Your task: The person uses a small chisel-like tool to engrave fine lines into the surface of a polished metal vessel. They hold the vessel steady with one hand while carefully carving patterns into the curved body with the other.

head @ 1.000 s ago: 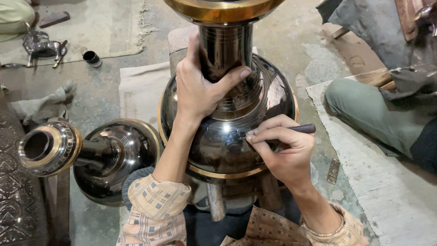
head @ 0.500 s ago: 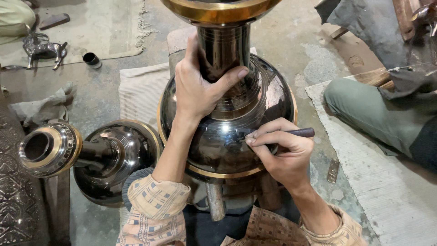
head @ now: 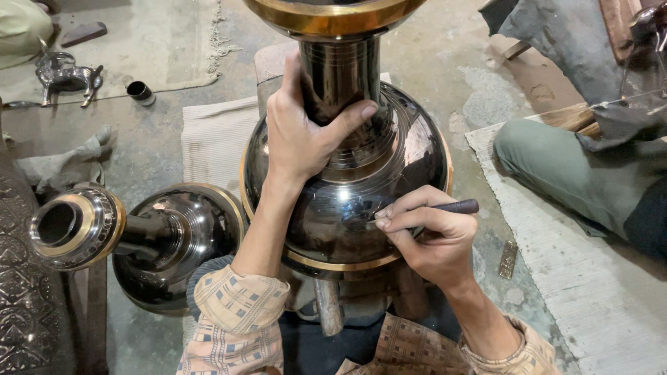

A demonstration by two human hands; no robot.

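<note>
Both arms wear tan patterned sleeves [head: 236, 326] with small blue-brown squares, cuffs pushed up; hands bare.

Grey concrete floor [head: 445, 62] all around, dusty and patched. A pale ribbed mat [head: 212, 142] lies flat on it, and a fringed beige rug [head: 132, 42] spreads at the upper left. On the right, a whitish woven mat [head: 597, 305] runs down to the corner, a seated person's green trouser leg [head: 563, 170] resting across it. Light is soft and even.
</note>
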